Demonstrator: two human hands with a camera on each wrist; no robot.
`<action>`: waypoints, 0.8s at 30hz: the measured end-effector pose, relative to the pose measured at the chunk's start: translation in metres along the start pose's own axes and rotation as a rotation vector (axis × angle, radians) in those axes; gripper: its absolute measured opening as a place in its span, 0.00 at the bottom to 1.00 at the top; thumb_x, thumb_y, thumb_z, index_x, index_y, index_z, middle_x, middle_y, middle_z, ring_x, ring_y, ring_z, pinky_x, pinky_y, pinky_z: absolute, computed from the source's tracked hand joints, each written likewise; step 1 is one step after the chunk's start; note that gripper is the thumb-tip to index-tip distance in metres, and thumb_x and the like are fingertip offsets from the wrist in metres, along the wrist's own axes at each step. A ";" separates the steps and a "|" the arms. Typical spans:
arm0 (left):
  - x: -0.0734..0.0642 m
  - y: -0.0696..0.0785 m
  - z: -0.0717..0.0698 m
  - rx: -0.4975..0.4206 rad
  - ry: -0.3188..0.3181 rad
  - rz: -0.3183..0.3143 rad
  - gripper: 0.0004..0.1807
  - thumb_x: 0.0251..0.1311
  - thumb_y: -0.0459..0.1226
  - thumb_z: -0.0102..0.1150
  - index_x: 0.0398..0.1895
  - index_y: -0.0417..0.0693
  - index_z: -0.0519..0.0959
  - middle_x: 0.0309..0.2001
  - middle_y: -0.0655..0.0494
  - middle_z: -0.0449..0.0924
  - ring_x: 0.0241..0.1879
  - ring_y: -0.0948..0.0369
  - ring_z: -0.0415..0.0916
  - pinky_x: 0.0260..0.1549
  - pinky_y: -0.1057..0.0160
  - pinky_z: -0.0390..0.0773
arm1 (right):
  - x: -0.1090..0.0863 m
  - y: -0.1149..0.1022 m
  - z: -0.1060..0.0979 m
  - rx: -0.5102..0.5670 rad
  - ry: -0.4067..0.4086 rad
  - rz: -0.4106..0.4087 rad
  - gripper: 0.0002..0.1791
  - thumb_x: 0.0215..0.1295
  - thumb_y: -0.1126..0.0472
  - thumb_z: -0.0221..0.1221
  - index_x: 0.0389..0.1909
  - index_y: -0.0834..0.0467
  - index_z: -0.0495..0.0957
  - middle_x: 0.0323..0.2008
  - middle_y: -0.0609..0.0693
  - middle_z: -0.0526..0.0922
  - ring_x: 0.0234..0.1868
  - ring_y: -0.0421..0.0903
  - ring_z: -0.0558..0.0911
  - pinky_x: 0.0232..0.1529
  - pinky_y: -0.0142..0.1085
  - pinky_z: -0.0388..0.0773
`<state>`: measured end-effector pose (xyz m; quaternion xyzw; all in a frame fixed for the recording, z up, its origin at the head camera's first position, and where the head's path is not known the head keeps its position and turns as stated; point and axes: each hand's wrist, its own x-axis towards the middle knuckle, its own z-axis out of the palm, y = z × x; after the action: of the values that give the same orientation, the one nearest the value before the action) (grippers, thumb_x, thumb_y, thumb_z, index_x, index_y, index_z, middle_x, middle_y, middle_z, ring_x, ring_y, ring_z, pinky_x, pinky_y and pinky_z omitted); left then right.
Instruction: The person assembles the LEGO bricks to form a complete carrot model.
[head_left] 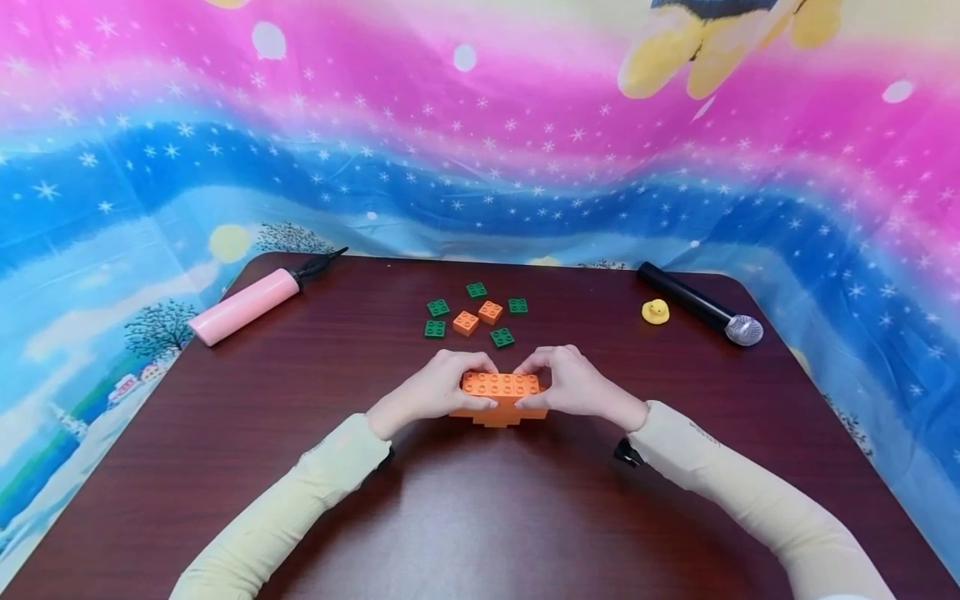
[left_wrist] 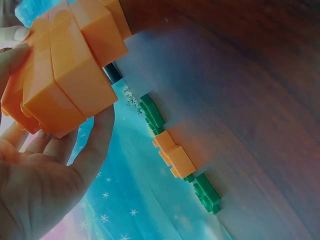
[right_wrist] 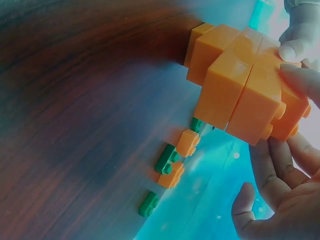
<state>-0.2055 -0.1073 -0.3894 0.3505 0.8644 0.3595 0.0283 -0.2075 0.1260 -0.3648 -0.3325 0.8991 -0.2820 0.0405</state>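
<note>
An orange block stack (head_left: 501,384) built of toy bricks stands in front of me, narrow at its base and wider above, with rows of studs on top. My left hand (head_left: 441,385) grips its left end, thumb on the near face and fingers behind. At the other end my right hand (head_left: 576,382) holds it the same way. The left wrist view shows the layered bricks (left_wrist: 75,65) from the side, left fingers curled under the far edge. In the right wrist view, the right fingers (right_wrist: 272,170) lie against the stack's far side, with both thumbs on its near face.
Beyond the hands lie several green bricks (head_left: 502,337) and two orange bricks (head_left: 466,323). A pink hand pump (head_left: 246,305) is at the back left of the table (head_left: 495,517). A yellow toy duck (head_left: 656,312) and a microphone (head_left: 697,302) lie at the back right. A patterned cloth (head_left: 480,167) hangs behind.
</note>
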 end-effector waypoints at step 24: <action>0.003 -0.008 -0.010 -0.109 0.029 -0.023 0.20 0.53 0.47 0.69 0.46 0.49 0.80 0.39 0.59 0.83 0.36 0.64 0.78 0.37 0.66 0.79 | -0.005 0.021 0.017 0.339 0.065 0.017 0.18 0.50 0.58 0.72 0.43 0.55 0.81 0.41 0.48 0.84 0.39 0.44 0.78 0.42 0.38 0.80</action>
<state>-0.2153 -0.1153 -0.3865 0.3332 0.8478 0.4106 0.0388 -0.2108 0.1337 -0.3911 -0.3042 0.8421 -0.4398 0.0695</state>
